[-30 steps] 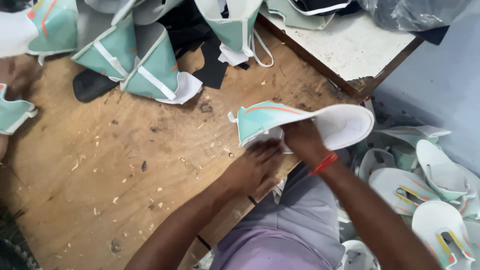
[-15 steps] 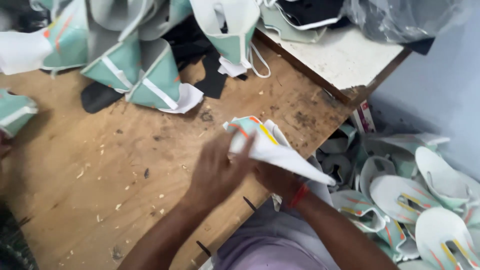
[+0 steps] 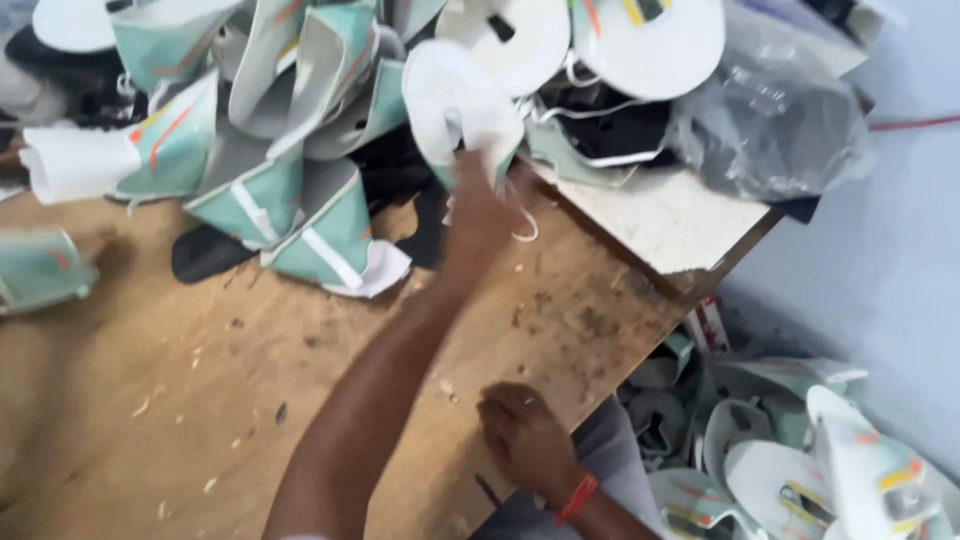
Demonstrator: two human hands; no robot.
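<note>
Left hand: left hand is stretched far forward, fingers closed on the lower edge of a white shoe piece, holding it up at the near edge of the heap.
Shoe piece: white, thin, oval, like a flat sheet curved into a shallow cup; matte face, a small slit near its middle; a teal edge shows beneath the hand. It sits above the back of the surface, touching the pile.
Right hand: right hand rests at the near edge of the surface, fingers curled in a loose fist, holding nothing that shows; a red wrist band sits just behind it.
Surface: wooden surface, bare brown board, scuffed, stained dark in patches, strewn with pale chips.
Pile: heap of teal-and-white pieces, folded and stiff, with white strips and orange stripes; black pieces lie among them.
Bag: crumpled clear plastic bag on a pale board at the far right.
Floor: more white and teal pieces lie jumbled below the surface's right edge.
</note>
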